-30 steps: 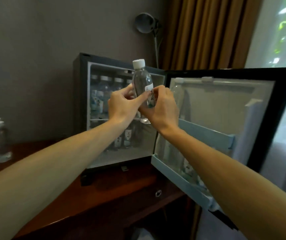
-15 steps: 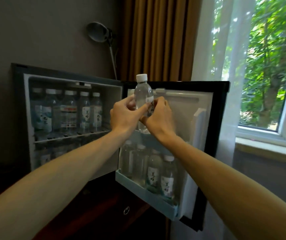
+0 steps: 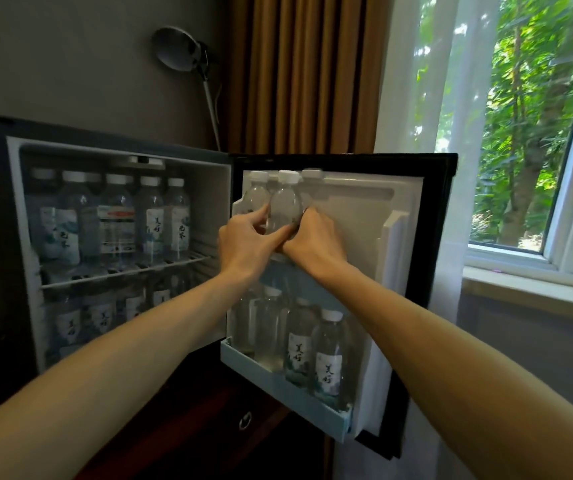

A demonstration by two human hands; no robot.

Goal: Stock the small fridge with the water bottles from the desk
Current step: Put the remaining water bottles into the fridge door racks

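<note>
Bottle: A clear water bottle (image 3: 285,206) with a white cap stands upright at the upper door shelf (image 3: 290,273) of the small fridge (image 3: 208,188). Its base is hidden behind the hands, so whether it is fully seated cannot be told.
Hands: The left hand (image 3: 245,242) and the right hand (image 3: 318,237) both grip the bottle low on its body, fingers curled round it from either side. The two-sided hold likely keeps it upright as it goes in behind the shelf front.
Neighbours: Two neighbouring bottles (image 3: 255,197) occupy the same shelf, one just to its left and one behind to its right. The slot between them is narrow, which probably explains the careful guiding.
Lower door shelf: Four door bottles (image 3: 328,355) stand packed side by side behind the pale blue rail (image 3: 278,388), which appears full.
Cabinet: A row of shelf bottles (image 3: 115,216) lines the wire shelf (image 3: 125,271), with more bottles (image 3: 101,320) beneath. The upper door shelf seems to be the room left.
Door: The fridge door (image 3: 423,237) hangs open to the right, towards the window (image 3: 537,133).
Surroundings: A wall lamp (image 3: 177,48) and a brown curtain (image 3: 295,71) rise behind the fridge. The dark wooden desk (image 3: 191,434) carries it.
Stage: Stocking looks well advanced.
</note>
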